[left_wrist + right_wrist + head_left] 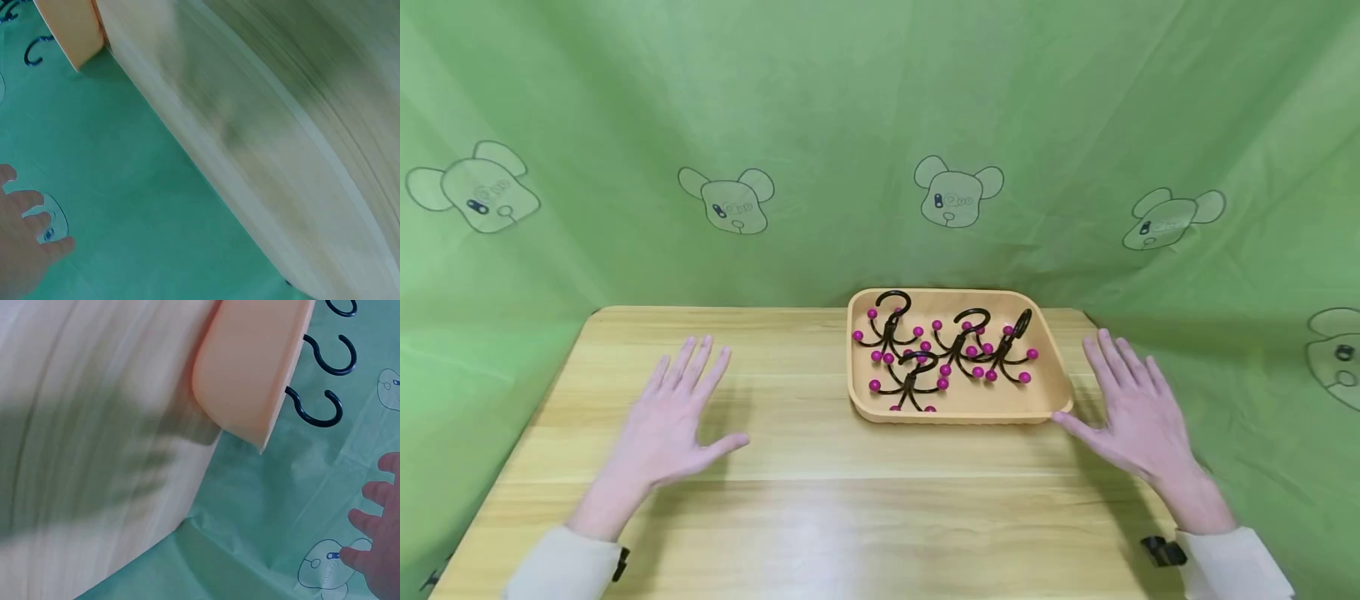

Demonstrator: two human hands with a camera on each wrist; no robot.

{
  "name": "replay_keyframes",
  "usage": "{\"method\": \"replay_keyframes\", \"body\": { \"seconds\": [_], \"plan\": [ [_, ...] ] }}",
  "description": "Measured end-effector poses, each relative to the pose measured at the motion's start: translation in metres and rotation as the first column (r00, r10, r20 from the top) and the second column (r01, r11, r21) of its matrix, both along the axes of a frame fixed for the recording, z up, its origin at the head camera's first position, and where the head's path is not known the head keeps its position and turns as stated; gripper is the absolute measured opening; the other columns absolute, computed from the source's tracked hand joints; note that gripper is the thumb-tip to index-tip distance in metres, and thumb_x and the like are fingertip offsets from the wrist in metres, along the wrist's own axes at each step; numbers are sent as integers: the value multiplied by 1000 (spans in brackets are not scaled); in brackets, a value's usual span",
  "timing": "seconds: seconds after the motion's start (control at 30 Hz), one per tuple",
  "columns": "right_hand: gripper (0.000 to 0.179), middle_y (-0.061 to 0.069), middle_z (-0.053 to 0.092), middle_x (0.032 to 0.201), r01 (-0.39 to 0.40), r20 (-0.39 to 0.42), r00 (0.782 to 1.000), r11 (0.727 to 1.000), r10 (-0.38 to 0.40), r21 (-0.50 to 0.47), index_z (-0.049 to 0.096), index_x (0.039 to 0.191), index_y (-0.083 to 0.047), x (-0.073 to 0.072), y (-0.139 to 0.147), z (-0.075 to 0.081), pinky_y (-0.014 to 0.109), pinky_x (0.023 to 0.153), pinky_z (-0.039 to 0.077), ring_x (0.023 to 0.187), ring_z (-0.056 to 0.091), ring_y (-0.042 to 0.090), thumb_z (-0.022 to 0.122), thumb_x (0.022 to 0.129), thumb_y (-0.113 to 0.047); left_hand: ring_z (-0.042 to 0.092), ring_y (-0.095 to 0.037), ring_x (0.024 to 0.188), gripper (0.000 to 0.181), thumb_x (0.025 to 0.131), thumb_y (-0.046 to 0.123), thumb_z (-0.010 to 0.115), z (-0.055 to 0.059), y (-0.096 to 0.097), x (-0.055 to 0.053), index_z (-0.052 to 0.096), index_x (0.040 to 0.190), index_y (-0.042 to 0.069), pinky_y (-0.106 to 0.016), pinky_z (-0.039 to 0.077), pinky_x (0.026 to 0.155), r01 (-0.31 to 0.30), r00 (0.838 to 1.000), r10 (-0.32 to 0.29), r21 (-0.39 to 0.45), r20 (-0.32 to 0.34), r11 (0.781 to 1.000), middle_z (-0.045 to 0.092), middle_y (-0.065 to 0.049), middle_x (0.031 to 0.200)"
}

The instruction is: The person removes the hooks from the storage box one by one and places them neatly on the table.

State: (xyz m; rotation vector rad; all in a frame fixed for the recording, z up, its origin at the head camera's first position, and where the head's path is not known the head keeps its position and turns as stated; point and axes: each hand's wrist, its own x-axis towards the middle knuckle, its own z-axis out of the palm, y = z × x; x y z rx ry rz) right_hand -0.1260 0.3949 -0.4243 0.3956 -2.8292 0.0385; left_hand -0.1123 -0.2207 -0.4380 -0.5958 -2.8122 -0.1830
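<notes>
A light wooden-coloured tray (962, 418) stands at the back of the table, right of centre. In it sit several black multi-armed hanging hooks (911, 382) with pink balls on the arm ends. Their curved tops (322, 422) stick up above the tray wall in the right wrist view. My left hand (666, 429) is spread over the table's left side, holding nothing. On the other side, my right hand (1138, 425) is also spread and holds nothing. Its thumb tip overlaps the tray's front right corner in the head view; I cannot tell if they touch.
The wooden table (790, 500) carries the tray, and shadows of both hands fall on it. A green cloth (842, 100) with printed bear heads hangs behind and at both sides. Dark bands or mounts (1163, 551) show at the sleeve cuffs.
</notes>
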Motion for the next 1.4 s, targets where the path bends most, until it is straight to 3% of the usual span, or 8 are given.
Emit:
{"method": "replay_keyframes", "body": {
  "seconds": [0.23,0.47,0.73,0.8,1.0,1.13,1.4],
  "plan": [
    [111,4,1,179,-10,5,1000,1000,10,-10,9,171,-17,0,-2,-10,48,136,-9,165,13,40,65,90,-69,24,-43,162,110,89,78,59,-4,31,-8,21,169,13,-62,22,132,51,998,-52,4,26,999,19,-19,176],
    [109,6,6,178,-23,-10,1000,1000,23,-14,10,171,-17,-3,-1,-23,50,137,-3,162,22,44,64,91,-68,27,-41,162,107,91,83,51,-7,61,-17,25,168,13,-61,24,132,123,992,-123,32,6,992,22,-17,175],
    [107,10,13,178,-33,-11,999,999,33,-20,15,170,-18,-10,1,-38,52,137,0,164,18,41,64,90,-69,28,-39,162,107,93,91,23,-12,98,-31,23,169,14,-58,25,132,195,981,-196,42,2,980,25,-15,175],
    [106,11,14,178,-38,-5,999,999,38,-25,15,170,-17,-13,2,-41,53,137,2,164,18,41,64,91,-68,28,-38,162,106,94,90,26,-13,106,-34,23,169,15,-57,25,132,209,978,-209,44,0,977,26,-14,175],
    [105,18,21,176,-39,13,999,999,39,-31,15,170,-15,-19,2,-48,63,131,15,160,26,46,63,92,-67,36,-38,159,103,92,79,55,-13,129,-41,26,168,15,-57,30,130,247,969,-246,29,-9,969,33,-14,173],
    [104,22,29,173,-30,14,999,999,31,-39,18,170,-15,-24,3,-54,67,127,22,155,33,49,64,92,-67,38,-37,158,102,93,78,54,-14,142,-45,24,169,16,-56,32,130,265,964,-265,15,-1,964,35,-13,172],
    [100,22,32,171,-16,10,1000,999,16,-44,21,169,-13,-30,8,-66,67,125,26,151,38,51,62,94,-65,40,-36,156,99,94,77,54,-15,166,-55,27,168,16,-56,35,129,306,952,-305,31,-14,952,40,-13,169]
  ]
}}
